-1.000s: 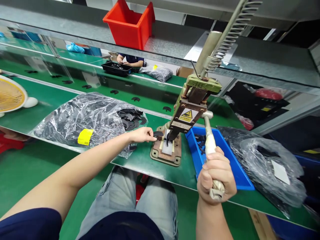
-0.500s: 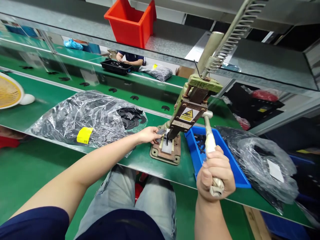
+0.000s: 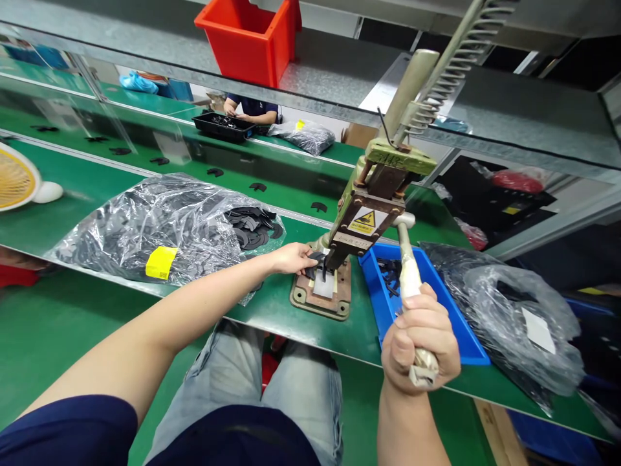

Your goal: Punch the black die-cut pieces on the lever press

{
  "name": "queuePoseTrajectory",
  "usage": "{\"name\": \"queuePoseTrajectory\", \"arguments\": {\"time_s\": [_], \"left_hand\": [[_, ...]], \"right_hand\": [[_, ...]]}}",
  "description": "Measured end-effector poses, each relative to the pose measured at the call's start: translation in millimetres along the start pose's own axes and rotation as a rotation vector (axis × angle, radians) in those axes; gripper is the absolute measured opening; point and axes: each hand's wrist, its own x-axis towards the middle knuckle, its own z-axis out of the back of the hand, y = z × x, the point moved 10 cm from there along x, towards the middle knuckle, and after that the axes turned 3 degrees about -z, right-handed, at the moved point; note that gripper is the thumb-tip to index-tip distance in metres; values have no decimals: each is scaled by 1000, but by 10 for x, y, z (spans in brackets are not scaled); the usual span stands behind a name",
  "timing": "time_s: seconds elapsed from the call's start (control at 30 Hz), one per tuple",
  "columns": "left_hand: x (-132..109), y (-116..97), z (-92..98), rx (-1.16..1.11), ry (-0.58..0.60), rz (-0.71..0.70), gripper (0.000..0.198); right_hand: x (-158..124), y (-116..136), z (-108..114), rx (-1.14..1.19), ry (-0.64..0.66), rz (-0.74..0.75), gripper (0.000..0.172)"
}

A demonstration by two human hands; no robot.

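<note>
Right hand (image 3: 420, 340) clamped in a full fist round the pale, tape-wrapped lever handle (image 3: 410, 285) of the small green hand press (image 3: 371, 200), handle slanting up and away from the fist toward the press head. Left hand (image 3: 292, 257) reaching in from the left, fingertips pinched on a flat black crescent-shaped piece (image 3: 316, 259), held right at the white die slot on the rusty brown base plate (image 3: 321, 294). Piece sitting just left of the press ram, touching or nearly touching the die; hard to tell which. Left hand clearly the nearer one, right hand well back toward the body, lever's long axis running from fist up to head. Further out: crinkled clear plastic bag of black pieces (image 3: 160, 230) with a yellow label, lying left on the green bench (image 3: 272, 310). Blue plastic tray (image 3: 439, 310) just right of the press, more black parts inside. Another clear bag (image 3: 514, 317) beyond that. Red bin (image 3: 247, 35) up on the metal shelf. Across the line, another person's hands (image 3: 235, 110) over a black tray (image 3: 223, 126).
</note>
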Motion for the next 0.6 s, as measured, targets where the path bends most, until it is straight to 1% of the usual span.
{"name": "queuePoseTrajectory", "arguments": {"time_s": [0.13,0.27,0.33,0.47,0.6], "left_hand": [[49,28,-20,11,16,13,26],[62,57,-6,41,-14,57,22],[67,89,-12,47,-6,100,22],[88,136,-32,56,48,194,24],[66,172,-74,-11,104,306,19]], "right_hand": [[-5,-5,-6,-16,13,-6,21],[11,-3,-14,-26,7,-19,22],[18,-1,-10,-27,-8,-21,23],[-14,-17,13,-32,-36,-29,24],[-38,-42,7,-24,-58,-24,26]]}}
